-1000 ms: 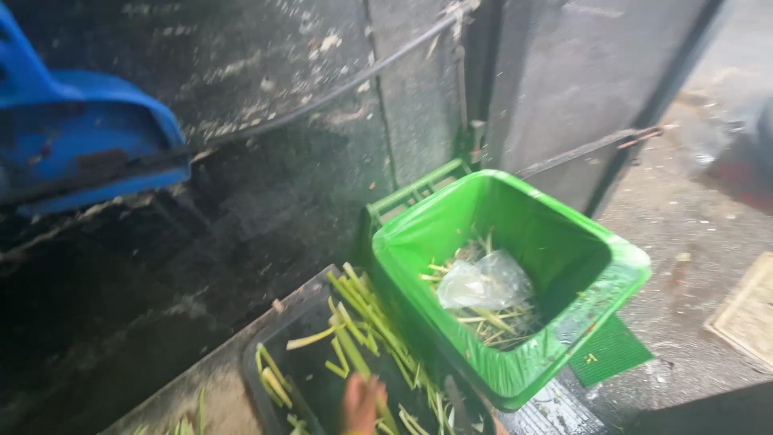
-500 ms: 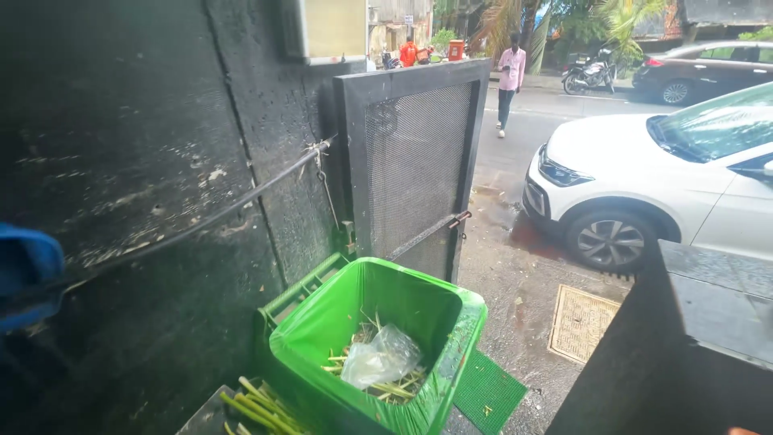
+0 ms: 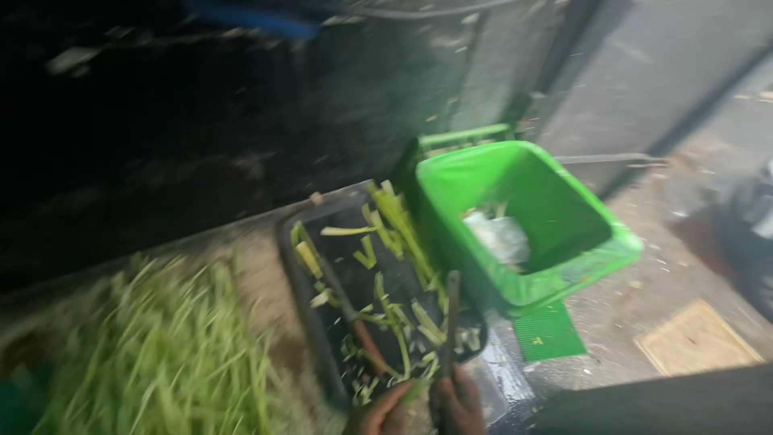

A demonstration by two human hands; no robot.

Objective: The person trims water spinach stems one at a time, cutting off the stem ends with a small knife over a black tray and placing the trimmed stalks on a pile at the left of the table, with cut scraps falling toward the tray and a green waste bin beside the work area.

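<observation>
Now, hands: both hands [image 3: 419,407] at bottom middle are gripping dark stick tools [image 3: 451,322].
Tray: black tray [image 3: 302,266] is holding cut green stalks [image 3: 394,234].
Bin: green bin [image 3: 564,209], right, is sitting nearly empty.
Pile: uncut stalks [image 3: 161,354] are waiting lower left.

One green bin [image 3: 527,221], one black tray [image 3: 310,298]

Dim, heavy motion blur throughout, left side perhaps in deep shadow

Bright green bin [image 3: 564,242] (black tray [image 3: 310,322])
</observation>
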